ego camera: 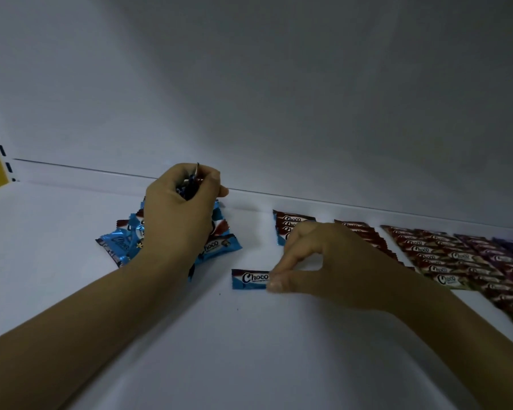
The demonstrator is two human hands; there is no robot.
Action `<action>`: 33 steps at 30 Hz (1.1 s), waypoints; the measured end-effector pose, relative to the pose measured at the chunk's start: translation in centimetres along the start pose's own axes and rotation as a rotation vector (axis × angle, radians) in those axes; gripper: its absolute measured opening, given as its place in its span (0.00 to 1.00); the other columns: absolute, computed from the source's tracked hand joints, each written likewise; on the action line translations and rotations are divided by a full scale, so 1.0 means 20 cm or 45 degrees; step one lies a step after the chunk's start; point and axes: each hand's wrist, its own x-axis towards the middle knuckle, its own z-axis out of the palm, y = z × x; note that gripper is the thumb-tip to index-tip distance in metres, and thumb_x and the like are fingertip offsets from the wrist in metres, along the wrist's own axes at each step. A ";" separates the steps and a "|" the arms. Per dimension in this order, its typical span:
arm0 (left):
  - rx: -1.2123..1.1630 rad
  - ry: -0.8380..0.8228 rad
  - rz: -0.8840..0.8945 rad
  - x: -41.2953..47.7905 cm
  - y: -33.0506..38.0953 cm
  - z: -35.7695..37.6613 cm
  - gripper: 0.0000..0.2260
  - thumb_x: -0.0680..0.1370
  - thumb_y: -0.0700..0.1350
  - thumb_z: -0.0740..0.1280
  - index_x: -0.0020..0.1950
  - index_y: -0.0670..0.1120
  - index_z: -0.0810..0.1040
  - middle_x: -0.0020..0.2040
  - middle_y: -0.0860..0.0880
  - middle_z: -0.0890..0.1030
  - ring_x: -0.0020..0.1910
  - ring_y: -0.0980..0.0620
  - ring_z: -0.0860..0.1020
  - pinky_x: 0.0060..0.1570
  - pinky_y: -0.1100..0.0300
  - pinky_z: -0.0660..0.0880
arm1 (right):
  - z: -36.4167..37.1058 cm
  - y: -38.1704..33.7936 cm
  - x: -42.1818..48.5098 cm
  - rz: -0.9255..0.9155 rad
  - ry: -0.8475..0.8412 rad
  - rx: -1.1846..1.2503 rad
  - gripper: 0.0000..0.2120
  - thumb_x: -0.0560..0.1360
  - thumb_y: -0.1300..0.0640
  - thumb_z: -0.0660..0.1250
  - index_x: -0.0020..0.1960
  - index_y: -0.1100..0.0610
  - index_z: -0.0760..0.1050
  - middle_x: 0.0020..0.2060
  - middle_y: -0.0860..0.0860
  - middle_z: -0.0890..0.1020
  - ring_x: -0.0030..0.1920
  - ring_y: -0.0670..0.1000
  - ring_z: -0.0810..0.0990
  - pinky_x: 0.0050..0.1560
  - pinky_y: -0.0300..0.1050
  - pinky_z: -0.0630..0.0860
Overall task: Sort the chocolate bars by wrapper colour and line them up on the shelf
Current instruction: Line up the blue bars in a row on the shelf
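The right hand (317, 261) grip pinches a blue Choco bar (249, 279) flat on the shelf (249, 350); set it square, parallel to the red rows (293, 221). The left hand (181, 214) clenches more blue bars (190, 187)

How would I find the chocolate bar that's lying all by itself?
On the white shelf, find the gap between the messy blue pile at left and the neat red rows at right. The lone blue bar lies flat there, its right end pinched by the right hand; no other bar touches it.
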 end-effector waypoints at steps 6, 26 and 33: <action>0.080 -0.103 0.079 -0.03 0.01 0.01 0.05 0.78 0.48 0.65 0.43 0.55 0.78 0.38 0.58 0.83 0.42 0.63 0.81 0.40 0.67 0.77 | 0.04 0.02 0.02 0.018 0.006 -0.148 0.08 0.70 0.46 0.72 0.49 0.43 0.82 0.43 0.41 0.75 0.46 0.40 0.73 0.44 0.31 0.67; 0.075 -0.285 0.089 -0.10 0.03 0.04 0.04 0.77 0.46 0.66 0.43 0.51 0.78 0.38 0.58 0.83 0.40 0.63 0.80 0.42 0.68 0.73 | 0.03 0.06 0.01 0.081 0.298 -0.013 0.12 0.72 0.41 0.67 0.47 0.47 0.82 0.42 0.42 0.77 0.45 0.41 0.75 0.47 0.38 0.71; -0.097 -0.235 -0.009 -0.12 0.08 0.06 0.05 0.78 0.43 0.66 0.43 0.49 0.79 0.35 0.55 0.83 0.37 0.62 0.80 0.37 0.72 0.75 | 0.22 -0.19 0.00 -0.127 0.198 0.331 0.08 0.70 0.51 0.73 0.47 0.54 0.82 0.40 0.44 0.80 0.43 0.42 0.77 0.43 0.32 0.73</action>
